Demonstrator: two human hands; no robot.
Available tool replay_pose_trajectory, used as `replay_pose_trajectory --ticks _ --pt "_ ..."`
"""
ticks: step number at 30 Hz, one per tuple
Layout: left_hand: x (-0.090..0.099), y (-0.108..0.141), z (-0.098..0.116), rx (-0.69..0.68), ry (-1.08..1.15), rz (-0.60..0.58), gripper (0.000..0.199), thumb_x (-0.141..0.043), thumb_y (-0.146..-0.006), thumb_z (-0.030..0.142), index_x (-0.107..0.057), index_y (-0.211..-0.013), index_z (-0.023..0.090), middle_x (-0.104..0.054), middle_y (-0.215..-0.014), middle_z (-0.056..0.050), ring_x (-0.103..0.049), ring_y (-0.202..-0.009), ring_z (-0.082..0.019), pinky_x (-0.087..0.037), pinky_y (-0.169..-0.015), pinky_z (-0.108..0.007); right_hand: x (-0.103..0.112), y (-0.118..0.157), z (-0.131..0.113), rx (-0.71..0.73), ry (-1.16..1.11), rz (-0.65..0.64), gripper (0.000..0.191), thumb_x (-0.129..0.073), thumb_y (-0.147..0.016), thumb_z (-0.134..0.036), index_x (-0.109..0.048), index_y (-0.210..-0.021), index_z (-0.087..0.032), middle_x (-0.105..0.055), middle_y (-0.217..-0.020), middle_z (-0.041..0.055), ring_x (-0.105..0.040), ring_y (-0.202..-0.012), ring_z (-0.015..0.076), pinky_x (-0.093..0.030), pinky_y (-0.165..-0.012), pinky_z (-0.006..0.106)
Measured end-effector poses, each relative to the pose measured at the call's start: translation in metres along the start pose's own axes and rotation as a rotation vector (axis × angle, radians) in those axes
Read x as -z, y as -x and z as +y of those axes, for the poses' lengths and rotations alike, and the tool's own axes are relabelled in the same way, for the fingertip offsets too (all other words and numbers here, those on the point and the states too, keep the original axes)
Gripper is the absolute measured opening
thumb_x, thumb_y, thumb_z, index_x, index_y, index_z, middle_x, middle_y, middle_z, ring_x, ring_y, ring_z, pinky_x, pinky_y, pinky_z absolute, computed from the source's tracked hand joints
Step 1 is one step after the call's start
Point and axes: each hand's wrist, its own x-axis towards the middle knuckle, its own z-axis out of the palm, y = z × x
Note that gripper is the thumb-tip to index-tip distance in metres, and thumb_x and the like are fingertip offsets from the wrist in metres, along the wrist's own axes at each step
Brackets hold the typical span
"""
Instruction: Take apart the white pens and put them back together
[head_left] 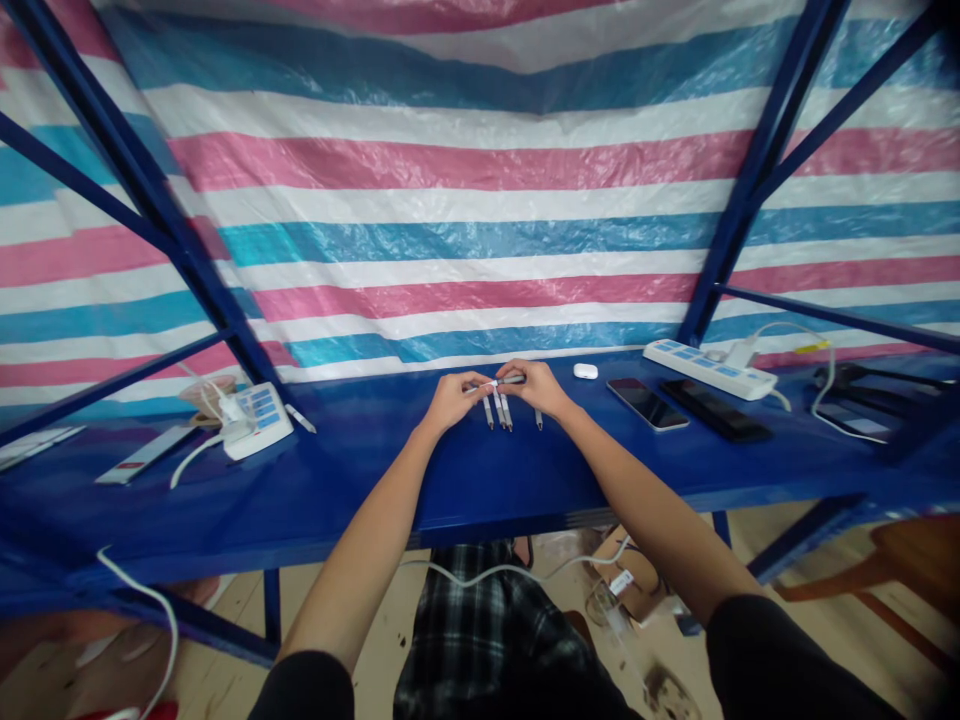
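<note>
A pen (495, 383) with a dark right end lies level between my two hands, above the blue table. My left hand (453, 398) pinches its left end, and my right hand (541, 388) grips the dark end. Just below and behind the hands, several similar pens (506, 412) lie on the table, pointing toward me. One more pen (538, 420) lies apart from them, beneath my right hand. The far ends of these pens are partly hidden by my hands and the held pen.
A white earbud case (585, 371), a phone (646, 403) and a black device (715, 409) lie to the right. Power strips stand at right (709, 369) and left (259, 421). Blue metal posts rise at both sides before a striped sheet (465, 240).
</note>
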Motion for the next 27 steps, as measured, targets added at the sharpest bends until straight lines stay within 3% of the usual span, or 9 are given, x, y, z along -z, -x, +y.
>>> replay_pose_trajectory --ticks 5,10,13,17,21,25,27 --pt "0.0019 -0.0001 0.0005 0.002 0.016 -0.037 0.034 -0.068 -0.088 0.046 -0.081 -0.089 0.015 -0.076 -0.075 -0.006 -0.067 -0.067 -0.018 -0.051 -0.068 -0.028 0.0003 0.0016 -0.0059 0.016 0.014 -0.052 0.022 -0.083 -0.074 -0.037 -0.075 -0.086 -0.019 -0.077 -0.082 0.0049 -0.073 -0.081 0.0225 -0.054 -0.076 0.031" --pt "0.0021 -0.0007 0.0003 0.007 0.031 0.006 0.032 -0.071 -0.086 0.047 -0.081 -0.094 0.017 -0.079 -0.089 -0.007 -0.070 -0.080 -0.021 -0.053 -0.076 -0.031 -0.0001 0.0007 -0.0058 0.016 -0.039 -0.047 0.030 -0.083 -0.073 -0.042 -0.076 -0.092 -0.019 -0.078 -0.087 0.0056 -0.073 -0.084 0.0230 -0.055 -0.080 0.033" --pt "0.0014 -0.0016 -0.0011 0.010 0.010 0.041 0.033 -0.076 -0.082 0.046 -0.080 -0.096 0.017 -0.079 -0.089 -0.007 -0.068 -0.078 -0.019 -0.052 -0.075 -0.030 0.0019 -0.0002 -0.0035 -0.001 -0.026 -0.039 0.031 -0.083 -0.073 -0.042 -0.076 -0.093 -0.019 -0.077 -0.085 0.0051 -0.072 -0.081 0.0222 -0.053 -0.077 0.031" --pt "-0.0010 -0.0025 -0.0029 -0.020 -0.033 0.086 0.033 -0.081 -0.076 0.045 -0.079 -0.095 0.018 -0.077 -0.085 -0.004 -0.064 -0.074 -0.017 -0.049 -0.073 -0.029 0.0047 -0.0001 -0.0022 0.008 0.099 -0.079 0.029 -0.069 -0.087 -0.047 -0.078 -0.083 -0.019 -0.077 -0.079 0.0046 -0.069 -0.075 0.0201 -0.049 -0.074 0.029" --pt "-0.0032 -0.0023 -0.0032 -0.078 -0.085 0.102 0.029 -0.080 -0.077 0.042 -0.078 -0.092 0.018 -0.076 -0.087 -0.004 -0.063 -0.075 -0.016 -0.048 -0.073 -0.028 0.0040 0.0008 -0.0027 -0.028 0.054 -0.103 0.029 -0.073 -0.084 -0.045 -0.075 -0.095 -0.018 -0.077 -0.079 0.0029 -0.069 -0.075 0.0192 -0.046 -0.071 0.027" --pt "-0.0041 -0.0018 -0.0025 -0.118 -0.135 0.113 0.023 -0.080 -0.077 0.037 -0.076 -0.090 0.019 -0.075 -0.085 -0.002 -0.062 -0.076 -0.016 -0.048 -0.075 -0.028 0.0033 0.0016 -0.0051 -0.031 0.107 -0.135 0.033 -0.062 -0.092 -0.048 -0.073 -0.084 -0.018 -0.075 -0.073 0.0030 -0.065 -0.068 0.0173 -0.043 -0.068 0.027" --pt "-0.0042 -0.0014 -0.0020 -0.127 -0.147 0.112 0.022 -0.079 -0.079 0.037 -0.075 -0.090 0.019 -0.074 -0.086 -0.003 -0.062 -0.077 -0.016 -0.048 -0.075 -0.028 0.0034 0.0019 -0.0062 -0.031 0.091 -0.133 0.032 -0.067 -0.088 -0.049 -0.074 -0.090 -0.018 -0.074 -0.075 0.0024 -0.064 -0.068 0.0174 -0.043 -0.067 0.027"
